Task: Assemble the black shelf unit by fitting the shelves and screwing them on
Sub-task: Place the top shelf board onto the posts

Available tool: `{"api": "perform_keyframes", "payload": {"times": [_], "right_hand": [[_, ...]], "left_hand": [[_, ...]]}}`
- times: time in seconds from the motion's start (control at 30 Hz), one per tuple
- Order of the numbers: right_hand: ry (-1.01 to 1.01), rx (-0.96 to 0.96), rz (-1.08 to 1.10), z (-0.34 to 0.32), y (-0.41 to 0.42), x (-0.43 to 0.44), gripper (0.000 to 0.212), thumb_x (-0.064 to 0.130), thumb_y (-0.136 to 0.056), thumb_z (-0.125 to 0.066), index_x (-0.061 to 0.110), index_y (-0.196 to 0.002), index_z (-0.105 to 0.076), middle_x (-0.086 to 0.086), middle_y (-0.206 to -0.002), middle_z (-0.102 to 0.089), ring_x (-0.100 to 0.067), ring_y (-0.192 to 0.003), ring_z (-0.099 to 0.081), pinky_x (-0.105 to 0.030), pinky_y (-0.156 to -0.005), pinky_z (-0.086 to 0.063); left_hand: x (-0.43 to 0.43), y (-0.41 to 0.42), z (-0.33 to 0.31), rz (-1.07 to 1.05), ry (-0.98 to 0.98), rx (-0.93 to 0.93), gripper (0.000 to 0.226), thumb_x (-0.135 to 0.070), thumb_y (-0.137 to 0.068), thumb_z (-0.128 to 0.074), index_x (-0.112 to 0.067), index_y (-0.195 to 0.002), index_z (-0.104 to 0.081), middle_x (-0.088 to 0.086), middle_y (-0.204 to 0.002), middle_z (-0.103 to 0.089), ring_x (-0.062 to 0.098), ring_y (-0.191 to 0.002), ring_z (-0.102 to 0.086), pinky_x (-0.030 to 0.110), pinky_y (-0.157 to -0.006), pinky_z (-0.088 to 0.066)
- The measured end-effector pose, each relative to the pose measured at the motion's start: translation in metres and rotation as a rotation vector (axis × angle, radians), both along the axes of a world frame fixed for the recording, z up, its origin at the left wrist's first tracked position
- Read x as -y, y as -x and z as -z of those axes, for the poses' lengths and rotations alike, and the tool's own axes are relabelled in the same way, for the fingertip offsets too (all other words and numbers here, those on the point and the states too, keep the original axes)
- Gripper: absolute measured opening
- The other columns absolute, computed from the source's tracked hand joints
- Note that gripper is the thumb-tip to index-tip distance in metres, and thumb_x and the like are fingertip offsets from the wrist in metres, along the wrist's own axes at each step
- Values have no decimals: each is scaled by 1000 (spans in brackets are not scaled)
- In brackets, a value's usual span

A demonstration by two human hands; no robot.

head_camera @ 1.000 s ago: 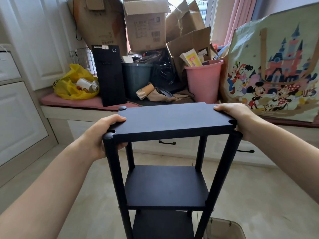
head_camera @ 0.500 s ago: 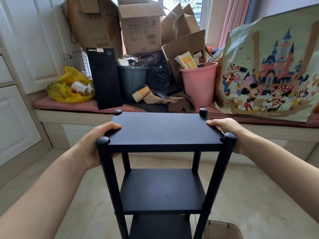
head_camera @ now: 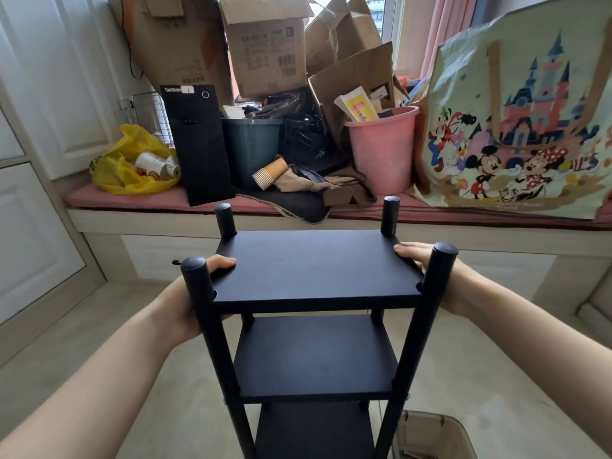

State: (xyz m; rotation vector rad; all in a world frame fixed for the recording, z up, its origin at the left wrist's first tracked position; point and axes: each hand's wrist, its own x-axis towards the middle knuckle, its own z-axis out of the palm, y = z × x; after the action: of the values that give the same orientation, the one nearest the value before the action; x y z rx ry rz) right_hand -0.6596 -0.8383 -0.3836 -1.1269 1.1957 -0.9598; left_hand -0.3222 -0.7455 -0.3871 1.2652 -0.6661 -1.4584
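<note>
Left hand [head_camera: 180,309] and right hand [head_camera: 458,286] grip the short ends of the top shelf [head_camera: 314,266], thumbs laid flat on its face. It sits threaded over the four posts [head_camera: 440,293] of the black shelf unit, which stands on the floor. Two lower shelves [head_camera: 314,352] look fitted; whether any screws are in cannot be seen. Behind, a window seat [head_camera: 132,197] holds cardboard boxes [head_camera: 265,44], a pink bucket [head_camera: 381,150] and a computer tower [head_camera: 198,144], well apart from the work. A translucent bin [head_camera: 430,435] sits by the unit's foot.

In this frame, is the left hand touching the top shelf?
Touching. The head view shows the left hand gripping the left edge of the top shelf, with a fingertip lying flat on its upper face.
</note>
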Motion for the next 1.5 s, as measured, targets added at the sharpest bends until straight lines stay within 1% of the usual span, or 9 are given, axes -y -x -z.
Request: {"api": "perform_keyframes", "payload": {"times": [0.23, 0.43, 0.63, 0.77, 0.87, 1.1, 1.23, 1.43, 1.5], "right_hand": [[-69, 24, 38, -1, 6, -4, 23, 21, -99, -53, 6, -105, -68, -11, -94, -64, -23, -73, -58, -31, -60, -48], [24, -23, 46, -1, 19, -12, 21, 11, -95, -52, 5, -92, -72, -6, -73, -70, -17, -57, -68, -27, -51, -57], [132, -66, 100, 0, 20, -18, 15, 12, -98, -54, 4, -97, -66, -1, -76, -75, -14, -70, -74, -22, -55, -55], [159, -154, 295, 3, 18, -18, 17, 14, -100, -48, 12, -110, -61, -7, -104, -72, -21, -94, -67, -35, -79, -55], [156, -173, 372, 4, 13, -21, 21, 17, -102, -47, 12, -119, -57, -6, -105, -63, -19, -88, -60, -31, -70, -51], [-172, 128, -25, 5, -36, -47, 24, 27, -101, -55, 6, -115, -56, -17, -103, -68, -29, -86, -71, -33, -63, -57], [-174, 232, -148, 2, -61, -51, 27, 33, -97, -61, 7, -105, -61, -16, -91, -76, -27, -82, -75, -35, -67, -62], [-112, 278, -89, -2, -72, -44, 22, 23, -99, -59, 4, -109, -61, -12, -82, -75, -29, -75, -75, -38, -66, -61], [-129, 309, -105, -2, -68, -42, 17, 19, -100, -57, 4, -106, -61, -13, -82, -75, -30, -75, -75, -37, -62, -61]], "left_hand": [[1, 0, 2, -36, 29, -47, 20, -30, -67, -76, -13, -79, -77, 2, -74, -73, 15, -53, -69, 22, -46, -54], [0, 7, 3, -118, 88, -100, 13, -27, -69, -74, -15, -65, -77, 1, -67, -72, 14, -50, -69, 21, -43, -53], [0, 15, 5, -171, 140, -129, 14, -25, -92, -64, -13, -96, -70, 0, -78, -77, 14, -60, -73, 20, -48, -55], [0, 27, 8, -204, 199, -169, 17, -24, -98, -58, -13, -106, -67, 0, -85, -78, 13, -68, -75, 28, -66, -53], [1, 42, 10, -245, 289, -149, 17, -21, -101, -51, -15, -104, -66, -3, -80, -78, 10, -66, -74, 27, -66, -50], [0, 76, 12, -319, 219, -240, 23, -33, -93, -63, -14, -102, -73, 0, -95, -75, 16, -71, -72, 27, -65, -54], [-6, 95, 13, -227, 187, -315, 42, -36, -98, -58, -18, -64, -75, -4, -65, -71, 13, -50, -68, 17, -43, -49], [-15, 103, 14, -76, 230, -349, 7, -20, -81, -67, -15, -80, -62, -1, -64, -66, 15, -53, -65, 24, -49, -53], [-16, 101, 15, -27, 236, -388, 15, -16, -76, -70, -11, -89, -63, 2, -73, -68, 17, -62, -71, 26, -55, -57]]}}
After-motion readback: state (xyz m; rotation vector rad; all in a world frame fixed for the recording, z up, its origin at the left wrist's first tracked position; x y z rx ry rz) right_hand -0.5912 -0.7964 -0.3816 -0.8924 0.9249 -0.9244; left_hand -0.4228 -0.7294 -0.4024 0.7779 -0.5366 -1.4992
